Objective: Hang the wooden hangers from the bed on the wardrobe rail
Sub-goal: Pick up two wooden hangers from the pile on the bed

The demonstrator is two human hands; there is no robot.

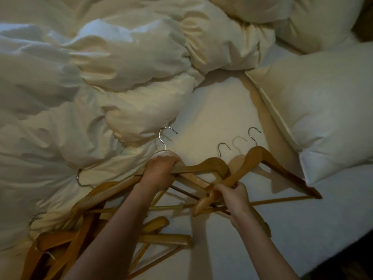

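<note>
Hangers [214,163] getting scooped up off the bed [218,110], none hung yet

One is gripped at its neck by the left hand [161,170] and another is clamped by the right hand [234,196]. A pile [56,240] is left at lower left, against the duvet [101,77]. No wardrobe rail is seen.

You have hands: 2, left hand [161,168] and right hand [232,196] | wooden hangers [210,164]: you can count at least 6, pile overlaps, exact total unclear | pillows [323,108]: at least 2 | duvet [90,77]: 1
</note>
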